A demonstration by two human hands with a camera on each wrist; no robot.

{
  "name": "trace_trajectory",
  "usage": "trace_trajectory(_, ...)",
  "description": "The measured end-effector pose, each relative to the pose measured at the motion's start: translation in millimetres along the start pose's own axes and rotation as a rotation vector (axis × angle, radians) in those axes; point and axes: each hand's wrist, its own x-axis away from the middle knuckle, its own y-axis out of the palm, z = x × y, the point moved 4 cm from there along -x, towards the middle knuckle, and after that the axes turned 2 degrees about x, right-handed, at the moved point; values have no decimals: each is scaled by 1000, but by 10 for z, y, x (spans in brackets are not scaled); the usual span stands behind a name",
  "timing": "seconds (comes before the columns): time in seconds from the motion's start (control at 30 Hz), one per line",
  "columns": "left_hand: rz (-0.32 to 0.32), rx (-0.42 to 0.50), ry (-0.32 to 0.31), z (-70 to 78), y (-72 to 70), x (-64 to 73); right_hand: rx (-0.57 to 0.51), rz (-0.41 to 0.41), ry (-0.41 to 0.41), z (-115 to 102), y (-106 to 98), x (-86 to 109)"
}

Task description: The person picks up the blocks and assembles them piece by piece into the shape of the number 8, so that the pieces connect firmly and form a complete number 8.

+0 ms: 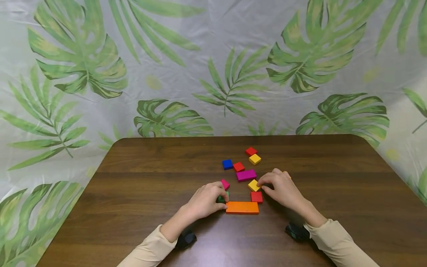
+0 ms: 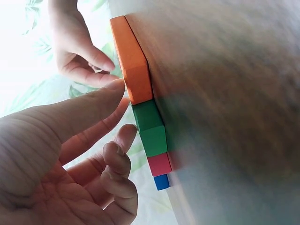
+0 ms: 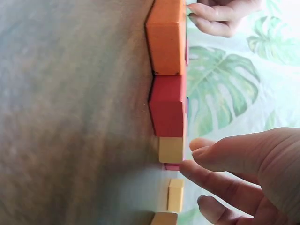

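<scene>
An orange rectangular block (image 1: 242, 208) lies nearest the person. My left hand (image 1: 208, 200) is at its left end, thumb tip at the orange block's edge, fingers loosely bent over a green block (image 2: 151, 129) that they partly hide. Whether the thumb touches is hard to tell. Behind the green one lies a pink block (image 1: 225, 184). At the orange block's right end sits a red block (image 1: 256, 197), with a yellow block (image 1: 254, 185) just behind. My right hand (image 1: 281, 187) has its index fingertip at that yellow block, thumb apart from the finger, gripping nothing.
Farther back lie a magenta rectangular block (image 1: 246, 175), a second red block (image 1: 238, 167), a blue block (image 1: 227, 164), another yellow block (image 1: 255, 159) and a third red block (image 1: 251, 151). An orange-tan block (image 3: 165, 219) is partly seen beyond my right hand. A leaf-patterned cloth (image 1: 173, 81) hangs behind the table (image 1: 140, 178).
</scene>
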Motion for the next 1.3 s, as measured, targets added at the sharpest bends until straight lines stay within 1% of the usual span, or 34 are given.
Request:
trace_trajectory(0.23, -7, 11, -3, -9, 12, -2, -49, 20, 26, 57, -23, -113)
trace_trajectory(0.5, -3, 11, 2, -3, 26, -9, -81, -49, 74, 128, 76, -308)
trace_trajectory(0.63, -8, 17, 0, 4, 28, -14, -83, -74, 97, 151, 105, -365)
trace_trajectory(0.97, -15, 11, 2, 7, 30, -16, -70, -89, 100, 149, 141, -418)
trace_trajectory(1.3, -13, 9, -2, -12, 7, -3, -87, -107, 81, 77, 170, -486)
